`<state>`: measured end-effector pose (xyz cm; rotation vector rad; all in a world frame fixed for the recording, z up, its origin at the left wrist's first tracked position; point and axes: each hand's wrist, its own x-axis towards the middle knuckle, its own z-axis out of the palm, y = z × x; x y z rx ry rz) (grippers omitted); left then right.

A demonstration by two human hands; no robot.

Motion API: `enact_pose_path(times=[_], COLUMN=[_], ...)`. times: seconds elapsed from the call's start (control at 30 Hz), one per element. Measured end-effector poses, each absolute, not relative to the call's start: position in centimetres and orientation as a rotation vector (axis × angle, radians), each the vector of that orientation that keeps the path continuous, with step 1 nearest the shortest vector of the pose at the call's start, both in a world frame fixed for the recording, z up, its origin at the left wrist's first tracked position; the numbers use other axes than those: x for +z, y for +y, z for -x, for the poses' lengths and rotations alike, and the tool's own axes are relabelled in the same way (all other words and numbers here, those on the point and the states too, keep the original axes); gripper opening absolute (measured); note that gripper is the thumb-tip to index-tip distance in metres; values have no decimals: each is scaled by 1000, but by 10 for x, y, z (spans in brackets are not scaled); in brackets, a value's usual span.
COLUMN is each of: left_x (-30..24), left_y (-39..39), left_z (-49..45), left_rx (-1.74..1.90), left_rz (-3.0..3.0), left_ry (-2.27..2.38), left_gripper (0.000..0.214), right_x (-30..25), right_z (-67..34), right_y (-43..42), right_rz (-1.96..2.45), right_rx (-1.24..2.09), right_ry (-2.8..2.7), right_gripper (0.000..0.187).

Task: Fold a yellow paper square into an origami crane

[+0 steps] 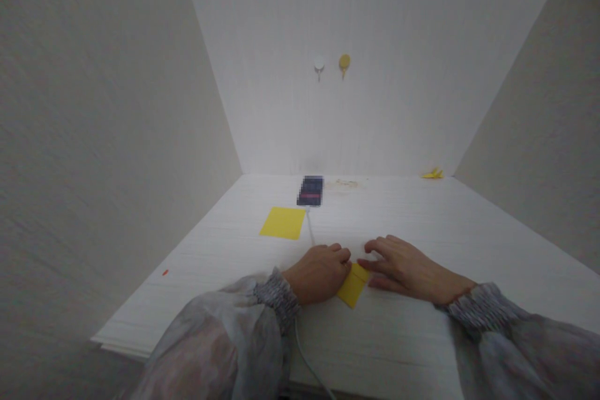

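Note:
A small yellow folded paper [354,286] lies on the white table [422,337] between my two hands. My left hand [319,273] rests on its left edge with the fingers curled down and pressed onto the paper. The fingers of my right hand [403,267] are stretched out flat, and their tips press on the paper's upper right part. A second yellow paper square [283,222] lies flat farther back to the left, apart from both hands.
A dark phone [310,191] lies near the back wall with a white cable [310,234] running toward me past my left hand. A small yellow folded shape [432,173] sits in the back right corner. Two hooks [332,65] hang on the wall. A tiny red speck [165,272] is at left.

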<state>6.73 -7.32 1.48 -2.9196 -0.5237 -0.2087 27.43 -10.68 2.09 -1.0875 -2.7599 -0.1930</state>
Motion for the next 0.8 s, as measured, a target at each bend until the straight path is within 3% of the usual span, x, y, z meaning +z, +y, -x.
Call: enact_pose_path(times=[0.8], left_x=[19], left_y=[-71], left_z=[-65], left_rx=[-305], left_rz=[2985], left_ry=[-668], left_gripper=[26], right_x=[27], right_z=[-272], right_y=[-113], right_rz=[1125], right_rx=[-52], right_ry=[-2721], right_gripper=[34])
